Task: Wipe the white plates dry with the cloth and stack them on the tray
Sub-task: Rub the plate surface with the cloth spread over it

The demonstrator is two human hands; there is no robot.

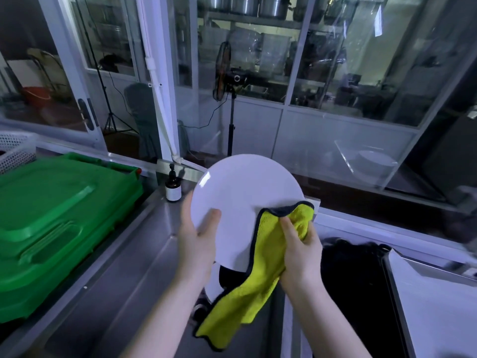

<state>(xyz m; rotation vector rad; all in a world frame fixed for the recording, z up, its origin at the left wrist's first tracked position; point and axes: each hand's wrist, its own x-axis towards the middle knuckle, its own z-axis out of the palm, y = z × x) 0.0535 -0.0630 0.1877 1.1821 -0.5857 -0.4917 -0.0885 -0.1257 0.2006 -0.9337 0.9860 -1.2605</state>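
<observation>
1. Steel kitchen desk (144,254), glass partitions behind.
2. The white plate (242,197) is held tilted above the desk's middle. Fingers of the left hand (197,244) pinch its rim; fingers of the right hand (302,257) clutch the yellow cloth (260,275) against it.
3. Risk: the wet rim may slip under wiping pressure and the plate drop onto the steel.

Both arms enter from the lower edge, the left forearm (165,313) and the right forearm (325,321) bare and angled inward. The left hand (198,239) grips the rim of the white plate (245,192), thumb across its near face and fingers hidden behind. The right hand (300,251), its back to the camera, has its fingers curled into the yellow cloth (263,267), holding it against the plate. The hands are near each other but apart.
</observation>
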